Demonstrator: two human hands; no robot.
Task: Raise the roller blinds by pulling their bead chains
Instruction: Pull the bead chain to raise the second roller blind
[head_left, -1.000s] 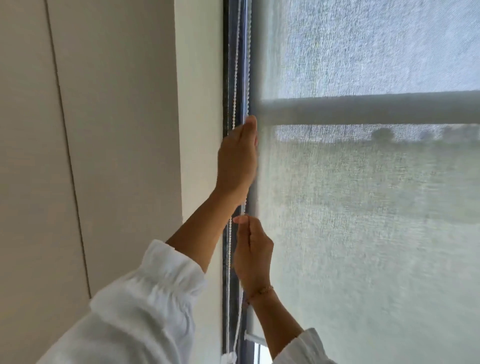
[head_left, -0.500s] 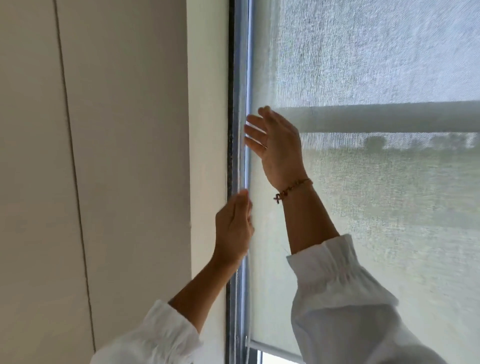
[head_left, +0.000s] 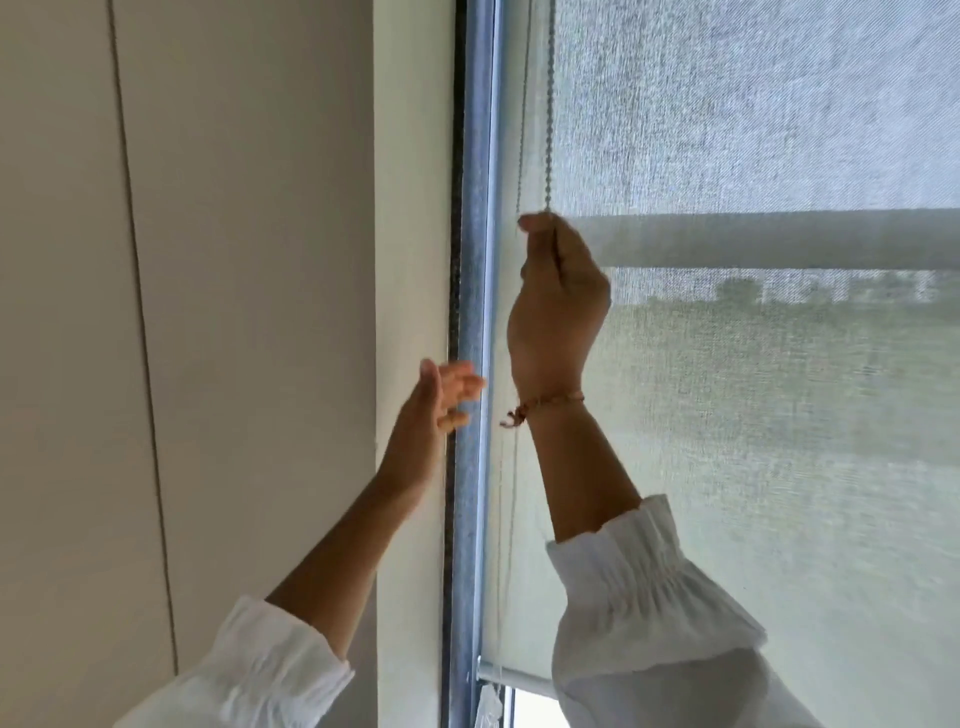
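Head view: right hand (head_left: 558, 306) clenched around bead chain (head_left: 549, 114) beside roller blind (head_left: 753, 415); left hand (head_left: 441, 402) spread open, empty.

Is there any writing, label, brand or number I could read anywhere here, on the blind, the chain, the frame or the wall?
None: no readable text anywhere in view.
Blind: plain woven fabric, no print.
Bead chain, window frame, wall: unmarked.
Small white tag at the bottom edge: too blurred to tell whether it bears writing.
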